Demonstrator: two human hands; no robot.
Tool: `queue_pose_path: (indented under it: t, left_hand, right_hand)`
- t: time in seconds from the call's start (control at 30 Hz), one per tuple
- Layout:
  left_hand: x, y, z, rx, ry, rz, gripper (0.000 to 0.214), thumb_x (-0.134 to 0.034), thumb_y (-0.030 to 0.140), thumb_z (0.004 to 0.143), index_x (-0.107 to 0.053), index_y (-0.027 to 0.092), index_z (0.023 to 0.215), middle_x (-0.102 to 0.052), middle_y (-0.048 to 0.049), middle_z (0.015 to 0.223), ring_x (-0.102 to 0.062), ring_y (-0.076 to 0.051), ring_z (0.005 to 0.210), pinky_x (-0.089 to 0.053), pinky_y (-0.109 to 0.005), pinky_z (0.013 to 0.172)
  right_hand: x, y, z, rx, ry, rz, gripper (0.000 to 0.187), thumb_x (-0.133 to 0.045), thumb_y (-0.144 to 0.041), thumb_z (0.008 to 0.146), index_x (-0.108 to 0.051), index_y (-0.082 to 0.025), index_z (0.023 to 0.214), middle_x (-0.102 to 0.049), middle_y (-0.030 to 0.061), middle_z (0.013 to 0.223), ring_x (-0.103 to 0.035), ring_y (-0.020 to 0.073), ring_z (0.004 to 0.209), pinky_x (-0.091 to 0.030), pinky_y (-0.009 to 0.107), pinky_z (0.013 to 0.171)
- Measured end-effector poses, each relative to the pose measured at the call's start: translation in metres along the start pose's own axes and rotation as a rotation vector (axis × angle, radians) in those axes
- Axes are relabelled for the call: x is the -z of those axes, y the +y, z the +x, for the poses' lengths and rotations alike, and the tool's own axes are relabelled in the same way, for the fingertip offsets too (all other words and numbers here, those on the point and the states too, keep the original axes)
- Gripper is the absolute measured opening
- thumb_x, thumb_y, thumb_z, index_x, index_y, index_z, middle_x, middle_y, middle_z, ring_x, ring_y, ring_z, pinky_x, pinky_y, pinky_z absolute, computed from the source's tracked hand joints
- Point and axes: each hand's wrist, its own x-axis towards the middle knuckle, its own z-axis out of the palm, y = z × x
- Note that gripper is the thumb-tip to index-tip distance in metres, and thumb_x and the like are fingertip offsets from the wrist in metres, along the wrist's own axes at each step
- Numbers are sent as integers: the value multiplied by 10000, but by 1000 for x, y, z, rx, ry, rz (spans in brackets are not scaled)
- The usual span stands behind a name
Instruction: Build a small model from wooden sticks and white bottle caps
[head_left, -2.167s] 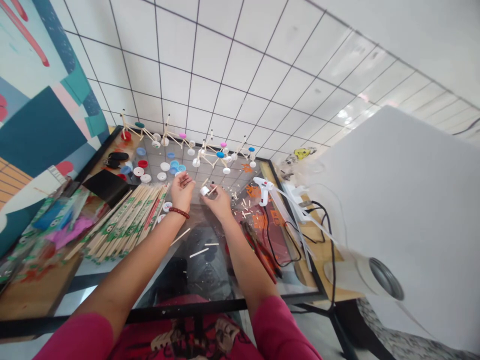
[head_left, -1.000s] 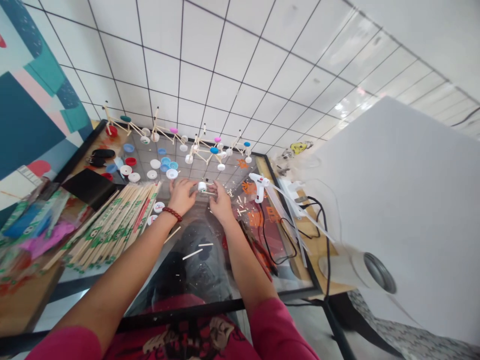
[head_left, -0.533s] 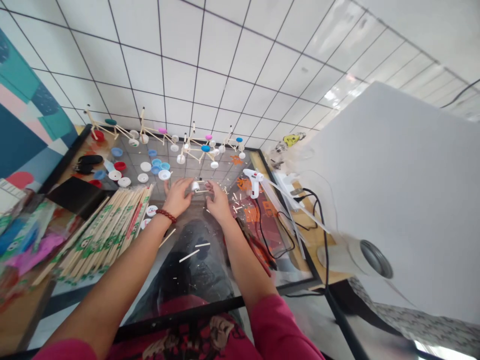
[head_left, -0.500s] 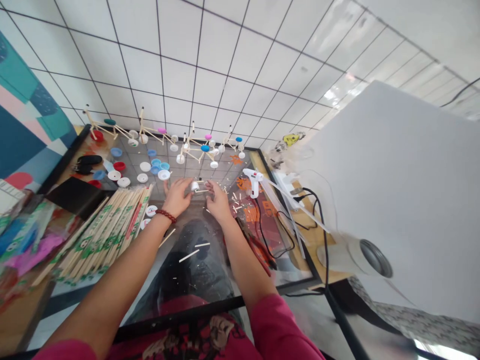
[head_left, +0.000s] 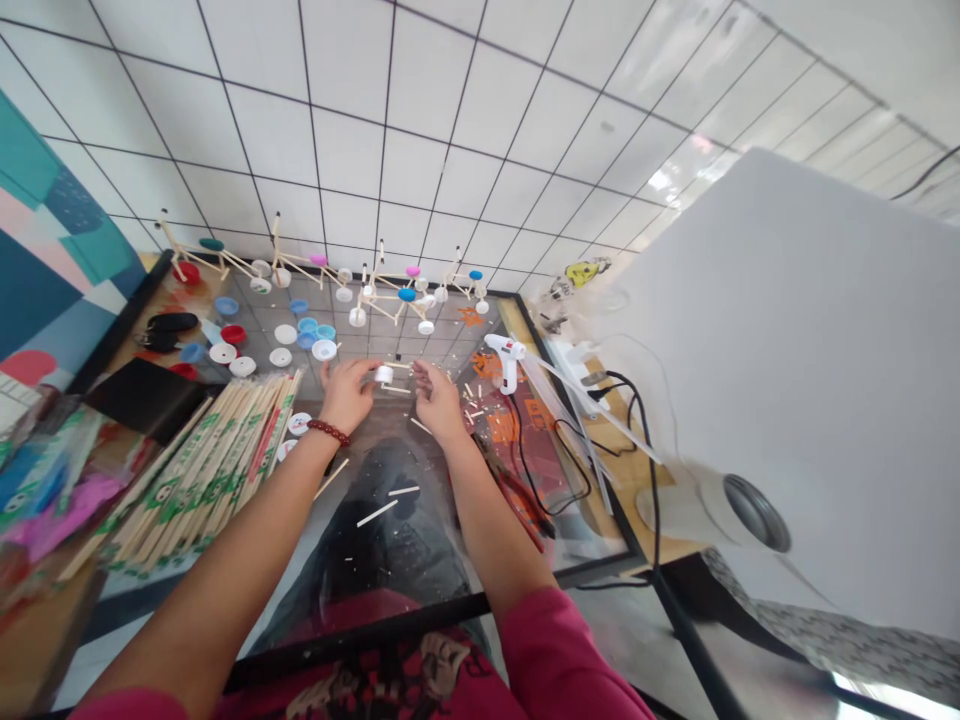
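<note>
Both my hands rest on the glass table [head_left: 390, 560] near its middle. My left hand [head_left: 346, 392], with a red bead bracelet at the wrist, has its fingers curled round a small white bottle cap [head_left: 384, 374]. A thin wooden stick [head_left: 397, 366] juts from the cap toward my right hand [head_left: 438, 398], whose fingers are pinched at the stick's other end. The cap sits low, just above or on the glass; I cannot tell which.
Stick-and-cap models [head_left: 390, 295] line the far edge. Loose caps [head_left: 285, 335] lie at the far left, wrapped chopsticks [head_left: 210, 450] at the left. A white glue gun [head_left: 504, 358] with black cord [head_left: 570, 470], pliers [head_left: 517, 495] and stick offcuts [head_left: 386, 510] lie to the right and front.
Both hands have lowered the cap and stick toward the glass and stretched farther away from me. The camera has tilted slightly; the other objects stay put.
</note>
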Motion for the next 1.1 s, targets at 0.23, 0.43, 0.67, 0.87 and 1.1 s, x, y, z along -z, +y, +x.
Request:
queue_pose_path:
  t: [0.23, 0.43, 0.67, 0.87, 1.1]
  left_hand:
    - [0, -1, 0, 0, 19, -32, 355, -629, 73, 793, -776, 256, 1059, -800, -103, 1171, -674, -350, 1220, -241, -671, 1225]
    - [4, 4, -1, 11, -9, -7, 345, -634, 70, 799, -774, 250, 1058, -797, -109, 1171, -673, -343, 1237, -237, -657, 1232]
    - [6, 7, -2, 21, -33, -2, 354, -613, 97, 811, -777, 237, 1092, -789, -107, 1207, -649, -344, 1270, -210, -636, 1247]
    - [5, 6, -2, 6, -26, -18, 329, -624, 115, 812, -776, 249, 1071, -791, -103, 1208, -645, -347, 1271, -193, -663, 1246]
    - [3, 4, -2, -15, -17, -26, 332, -647, 106, 798, -776, 273, 1055, -793, -97, 1179, -654, -355, 1247, -207, -691, 1233]
  right_hand:
    - [12, -10, -1, 33, -90, -39, 645, -660, -40, 661, -683, -228, 1278, -740, 90, 1256, -722, 234, 1128, -588, 412, 1052]
    - [15, -10, 1, 22, -111, -46, 574, -700, -90, 704, -684, -211, 1265, -749, 100, 1233, -728, 229, 1111, -582, 417, 1053]
    - [10, -2, 3, -11, -77, -25, 581, -695, -73, 708, -668, -213, 1272, -760, 98, 1217, -729, 233, 1126, -583, 419, 1048]
    - [8, 1, 4, -41, -52, -4, 618, -667, -53, 717, -642, -226, 1310, -760, 94, 1230, -726, 231, 1145, -580, 421, 1057]
    - [7, 0, 4, -64, -37, 9, 614, -638, -46, 726, -637, -215, 1316, -757, 102, 1217, -727, 234, 1129, -576, 435, 1067]
